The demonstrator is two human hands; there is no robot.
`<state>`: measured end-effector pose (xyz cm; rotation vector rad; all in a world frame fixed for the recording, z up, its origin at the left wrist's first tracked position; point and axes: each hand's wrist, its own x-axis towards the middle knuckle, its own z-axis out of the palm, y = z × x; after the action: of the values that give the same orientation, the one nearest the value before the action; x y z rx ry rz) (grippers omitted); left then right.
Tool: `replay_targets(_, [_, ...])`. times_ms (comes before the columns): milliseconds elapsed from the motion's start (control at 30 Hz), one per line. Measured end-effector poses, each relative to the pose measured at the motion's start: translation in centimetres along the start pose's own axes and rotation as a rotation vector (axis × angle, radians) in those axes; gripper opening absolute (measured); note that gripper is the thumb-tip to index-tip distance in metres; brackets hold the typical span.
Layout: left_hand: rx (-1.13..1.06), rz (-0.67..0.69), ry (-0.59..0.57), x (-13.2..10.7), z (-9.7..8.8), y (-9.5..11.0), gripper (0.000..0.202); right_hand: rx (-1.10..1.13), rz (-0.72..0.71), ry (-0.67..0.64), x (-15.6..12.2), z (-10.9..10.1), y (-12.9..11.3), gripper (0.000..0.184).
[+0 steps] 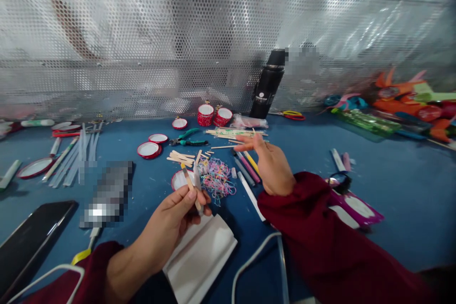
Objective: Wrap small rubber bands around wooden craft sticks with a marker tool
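My left hand (181, 211) is closed around a flat wooden craft stick (188, 178) with a yellowish tip. A slim whitish piece (197, 178), whose kind I cannot make out, is pinched beside it. My right hand (272, 164) reaches out over the table, fingers stretched to the left. A thin wooden stick (223, 147) lies in line with its fingertips; whether they touch it I cannot tell. Below that hand are several coloured markers (251, 166) and a white pen (251, 195). Between the hands sits a tangle of small colourful rubber bands (217, 175).
Craft sticks (181, 157), green-handled pliers (188, 138), red-rimmed lids (148, 149) and stacked lids (205, 115) lie beyond. A black flask (269, 85) stands by the perforated metal panel (142, 57). Glue sticks (73, 161), a phone (35, 242), folded white paper (203, 259) and a white cable (254, 256) lie nearer.
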<state>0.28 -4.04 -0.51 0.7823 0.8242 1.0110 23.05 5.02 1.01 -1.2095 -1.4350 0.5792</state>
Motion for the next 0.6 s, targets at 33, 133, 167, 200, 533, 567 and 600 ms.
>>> replay_targets(33, [0.004, 0.001, 0.001, 0.0, 0.0, 0.0, 0.032, -0.057, -0.051, 0.020, 0.3, -0.3, 0.3, 0.042])
replay_targets(133, [0.019, 0.003, 0.007, -0.1, 0.0, 0.1, 0.031, -0.199, -0.163, 0.126, 0.9, -0.9, 1.0, 0.064])
replay_targets(167, [0.025, 0.001, 0.009, -0.2, 0.0, 0.1, 0.032, -0.220, -0.180, 0.167, 1.0, -1.1, 1.1, 0.073])
replay_targets(200, [0.031, -0.002, 0.012, -0.2, 0.0, 0.1, 0.032, -0.225, -0.189, 0.202, 1.1, -1.2, 1.1, 0.070])
replay_targets(533, [-0.001, 0.049, 0.004, 0.0, -0.1, 0.2, 0.027, -0.350, -0.819, -0.020, -2.1, 0.3, -3.2, 0.023])
replay_targets(567, [-0.037, 0.055, 0.005, 0.0, -0.1, 0.1, 0.024, -0.349, -0.900, -0.140, -2.9, 0.9, -3.5, 0.023])
replay_targets(600, [-0.082, 0.058, 0.011, 0.1, -0.2, 0.0, 0.019, -0.354, -0.958, -0.223, -3.7, 1.6, -3.8, 0.024])
